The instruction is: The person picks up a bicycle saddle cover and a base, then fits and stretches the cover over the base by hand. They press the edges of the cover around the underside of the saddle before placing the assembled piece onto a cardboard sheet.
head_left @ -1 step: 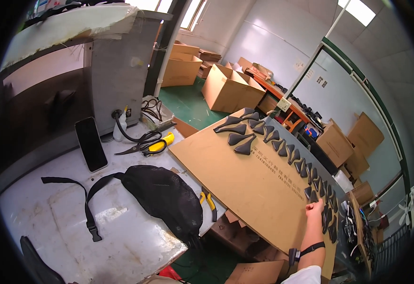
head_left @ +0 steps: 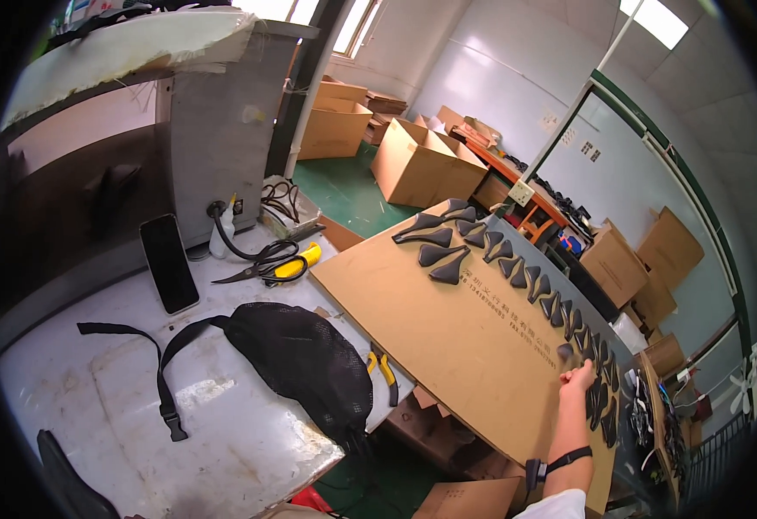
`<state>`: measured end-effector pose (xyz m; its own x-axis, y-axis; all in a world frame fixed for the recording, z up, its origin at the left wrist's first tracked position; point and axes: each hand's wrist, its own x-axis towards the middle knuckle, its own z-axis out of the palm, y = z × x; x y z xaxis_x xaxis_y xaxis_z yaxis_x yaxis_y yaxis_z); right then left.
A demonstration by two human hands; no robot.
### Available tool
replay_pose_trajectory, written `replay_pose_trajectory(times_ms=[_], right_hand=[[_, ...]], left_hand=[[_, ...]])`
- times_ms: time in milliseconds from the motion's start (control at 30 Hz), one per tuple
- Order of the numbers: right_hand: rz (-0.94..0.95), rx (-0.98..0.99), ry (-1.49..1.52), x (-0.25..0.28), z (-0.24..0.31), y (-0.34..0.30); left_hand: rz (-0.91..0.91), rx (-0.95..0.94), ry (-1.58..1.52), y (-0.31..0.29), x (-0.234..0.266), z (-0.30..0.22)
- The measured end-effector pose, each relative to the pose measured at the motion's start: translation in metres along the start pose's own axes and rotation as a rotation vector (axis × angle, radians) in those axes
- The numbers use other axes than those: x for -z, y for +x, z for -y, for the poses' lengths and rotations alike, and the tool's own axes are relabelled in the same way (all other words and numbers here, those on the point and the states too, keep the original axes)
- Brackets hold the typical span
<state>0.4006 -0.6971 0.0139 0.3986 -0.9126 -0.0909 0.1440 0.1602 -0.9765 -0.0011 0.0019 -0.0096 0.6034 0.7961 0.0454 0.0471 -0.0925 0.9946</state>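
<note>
Reaching across the cardboard sheet [head_left: 448,337], the right hand [head_left: 579,377] pinches a dark saddle-shaped piece [head_left: 566,352] at the right end.
A long row of pieces [head_left: 517,268] already runs far-left to near-right; left hand unseen.

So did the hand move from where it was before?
No. The right hand is at the same spot on the cardboard sheet, fingers at the row of dark pieces near the far edge.

Black mesh bag [head_left: 305,359], phone [head_left: 169,262], perhaps scissors [head_left: 262,266].
</note>
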Motion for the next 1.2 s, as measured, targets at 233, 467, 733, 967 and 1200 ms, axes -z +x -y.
replay_pose_trajectory(times_ms=[233,467,733,967,1200], right_hand=[[0.944,0.529,0.068,-0.033,0.015,-0.237],[2.006,-0.359,0.258,-0.028,-0.010,-0.441],[2.281,-0.515,-0.518,-0.025,-0.059,-0.526],[2.050,0.978,-0.607,-0.027,-0.054,-0.587],[1.978,0.845,-0.396,-0.021,-0.057,-0.600]], left_hand=[[0.032,0.099,-0.024,-0.010,-0.002,0.014],[0.237,0.093,-0.137,0.014,-0.007,0.014],[0.298,0.511,-0.263,0.034,0.021,0.009],[-0.158,-0.045,0.740,0.022,0.062,-0.024],[-0.085,-0.390,1.037,-0.011,0.150,-0.020]])
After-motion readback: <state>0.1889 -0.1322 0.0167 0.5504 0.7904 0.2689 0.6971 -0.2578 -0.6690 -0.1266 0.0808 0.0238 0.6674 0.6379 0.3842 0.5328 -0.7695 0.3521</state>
